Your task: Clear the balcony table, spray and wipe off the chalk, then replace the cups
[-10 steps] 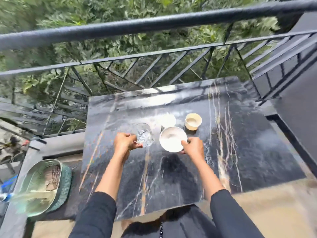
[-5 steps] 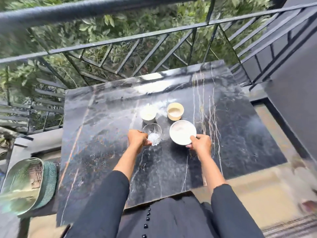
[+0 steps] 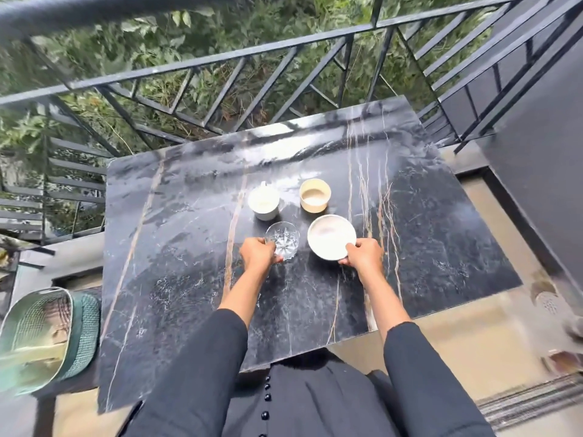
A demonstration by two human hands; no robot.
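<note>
Where the cups are sitting: four are grouping near the middle of the black marble tabletop, in two rows of two.
Far row: a white mug is standing on the left and a beige cup on the right, apart from each other.
Near row: a cut-glass tumbler is standing on the left, just near of the white mug, and a wide white cup is sitting on the right.
Left side: the left grip is curling round the left wall of the cut-glass tumbler, fingers wrapping its near side.
Right side: the right grip is pinching the near right rim of the wide white cup, thumb lying on top of the rim.
Contact with the tabletop: whether either held cup is lifting off is not something I can tell.
Surface: a whitish patch is showing on the far half of the tabletop; glare or chalk, I cannot tell.
Surroundings: a dark metal railing is running along the far side with green leaves behind it, and a green mesh basket is lying to the near left, off the tabletop.
</note>
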